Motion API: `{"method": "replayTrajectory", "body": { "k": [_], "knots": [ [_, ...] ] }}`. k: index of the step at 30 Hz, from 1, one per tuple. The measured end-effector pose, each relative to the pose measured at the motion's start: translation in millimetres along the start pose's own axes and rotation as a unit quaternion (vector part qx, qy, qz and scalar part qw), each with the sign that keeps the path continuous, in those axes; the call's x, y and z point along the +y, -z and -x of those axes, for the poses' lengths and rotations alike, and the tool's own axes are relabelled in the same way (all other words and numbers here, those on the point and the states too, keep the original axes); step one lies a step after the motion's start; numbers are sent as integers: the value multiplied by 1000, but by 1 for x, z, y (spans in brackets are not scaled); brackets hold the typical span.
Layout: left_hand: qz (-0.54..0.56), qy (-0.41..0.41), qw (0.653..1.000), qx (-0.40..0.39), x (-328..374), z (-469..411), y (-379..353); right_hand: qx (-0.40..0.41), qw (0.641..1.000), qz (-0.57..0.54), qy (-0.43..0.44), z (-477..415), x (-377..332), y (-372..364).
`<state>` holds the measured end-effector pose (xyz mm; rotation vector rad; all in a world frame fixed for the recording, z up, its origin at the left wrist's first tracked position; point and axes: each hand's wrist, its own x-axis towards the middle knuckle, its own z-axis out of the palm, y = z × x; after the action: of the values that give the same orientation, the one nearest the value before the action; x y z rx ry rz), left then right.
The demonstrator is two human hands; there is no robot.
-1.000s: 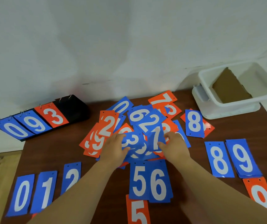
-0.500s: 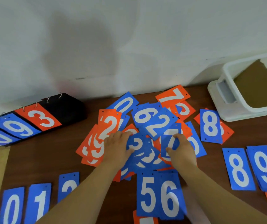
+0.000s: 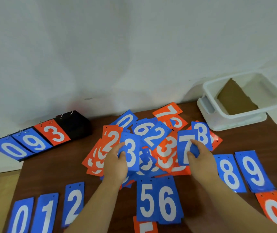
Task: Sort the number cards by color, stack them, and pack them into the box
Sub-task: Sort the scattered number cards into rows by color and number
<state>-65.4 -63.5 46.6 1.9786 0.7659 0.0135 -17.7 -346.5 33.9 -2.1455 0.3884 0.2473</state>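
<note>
So I've got the blue 3 card point(image 3: 132, 153) pinched in my left hand point(image 3: 116, 165) and the blue 7 card point(image 3: 184, 143) in my right hand point(image 3: 201, 160), both over the messy pile point(image 3: 158, 137) mid-counter point(image 3: 50, 169), white box point(image 3: 235, 121) off at the back right.

White digits: blue 3 card point(image 3: 132, 154), blue 7 card point(image 3: 184, 148); scoreboard point(image 3: 38, 137), 093.

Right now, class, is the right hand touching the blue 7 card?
Touching. The head view shows the right hand pinching the blue 7 card, with its thumb and a fingertip on the card's face.
</note>
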Motion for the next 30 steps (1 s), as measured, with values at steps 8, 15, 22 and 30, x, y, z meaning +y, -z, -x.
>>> {"method": "replayTrajectory", "body": {
  "k": [8, 15, 22, 30],
  "knots": [
    [50, 34, 995, -79, 12, 88, -32, -23, 997, 63, 29, 49, 38, 63],
    [29, 47, 994, -95, -3, 122, -59, -56, 993, 102, -3, 59, 87, 80],
    [-2, 31, 995, -93, -18, 130, -69, -88, 969, 230, -8, 33, 112, 62],
    [-19, 35, 993, -110, -20, 135, -72, -60, 927, 371, 25, 37, 119, 58]
  ]
}}
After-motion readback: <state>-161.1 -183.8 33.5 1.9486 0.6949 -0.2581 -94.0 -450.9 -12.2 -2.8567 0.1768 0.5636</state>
